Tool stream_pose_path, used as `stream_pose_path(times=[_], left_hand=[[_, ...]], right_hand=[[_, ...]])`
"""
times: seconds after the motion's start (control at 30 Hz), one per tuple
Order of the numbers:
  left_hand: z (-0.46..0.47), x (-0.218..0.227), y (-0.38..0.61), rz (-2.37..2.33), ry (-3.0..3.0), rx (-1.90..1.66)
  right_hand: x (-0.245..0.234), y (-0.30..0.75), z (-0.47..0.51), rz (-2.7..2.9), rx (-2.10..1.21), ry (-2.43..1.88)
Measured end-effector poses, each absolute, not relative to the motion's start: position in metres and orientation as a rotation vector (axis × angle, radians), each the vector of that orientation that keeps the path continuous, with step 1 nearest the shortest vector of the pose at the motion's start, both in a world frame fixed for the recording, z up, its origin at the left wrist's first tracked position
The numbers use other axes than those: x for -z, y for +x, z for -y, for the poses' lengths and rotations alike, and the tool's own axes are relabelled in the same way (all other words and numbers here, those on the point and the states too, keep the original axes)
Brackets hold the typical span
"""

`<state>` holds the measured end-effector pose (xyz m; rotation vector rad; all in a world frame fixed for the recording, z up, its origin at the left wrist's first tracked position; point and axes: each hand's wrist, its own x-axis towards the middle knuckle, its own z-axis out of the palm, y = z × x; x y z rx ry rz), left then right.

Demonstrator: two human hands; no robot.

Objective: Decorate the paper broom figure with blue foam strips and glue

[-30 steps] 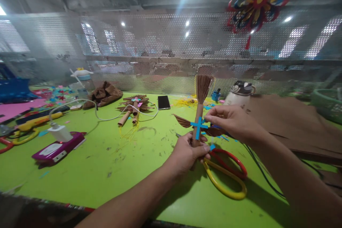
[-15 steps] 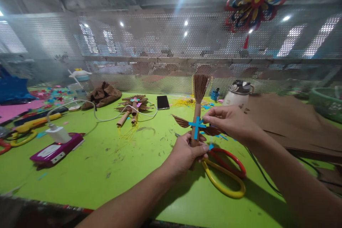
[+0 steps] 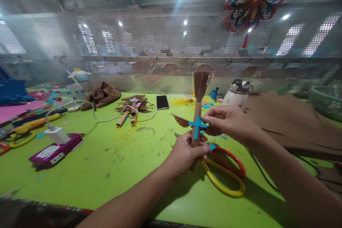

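Observation:
My left hand (image 3: 184,149) is closed round the lower part of a brown paper tube (image 3: 198,108), holding it upright over the table. A fan of pleated brown paper (image 3: 201,83) tops the tube, and a pleated wing (image 3: 181,120) sticks out to its left. Blue paper strips (image 3: 197,128) form a cross on the tube's front. My right hand (image 3: 223,119) pinches a small blue paper strip (image 3: 201,121) at the tube's upper right side; its fingertips partly hide it. Scissors (image 3: 224,190) with one red and one yellow handle lie beyond my left thumb, their blades hidden.
A purple power strip (image 3: 57,149) with a white charger stands left. A phone (image 3: 162,102), finished-looking paper tubes (image 3: 123,118) and a brown cloth (image 3: 103,96) lie farther back. Brown paper sheets (image 3: 280,121) and a white kettle-like bottle (image 3: 235,96) are at right.
My right fingertips have shifted very slightly at the blue strip beside the tube. My left hand keeps its hold, and the view has moved a little.

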<state>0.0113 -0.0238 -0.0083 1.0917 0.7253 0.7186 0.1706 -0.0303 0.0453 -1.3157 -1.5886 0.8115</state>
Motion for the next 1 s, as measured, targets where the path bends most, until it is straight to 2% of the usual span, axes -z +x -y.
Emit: stream_pose_path(times=[0.47,0.87,1.0], left_hand=[[0.0229,0.0078,0.0112,-0.727,1.113,-0.695],[0.0219,0.0105,0.0137,-0.76,1.131,-0.72],[0.0219,0.01,0.013,-0.753,1.137,-0.714]], right_hand=[[-0.0415,0.1734,0.0298,1.699,-0.654,-1.324],[-0.0415,0.1717,0.0313,1.63,-0.807,-1.29],[-0.0402,0.1734,0.0306,1.662,-0.68,-1.32]])
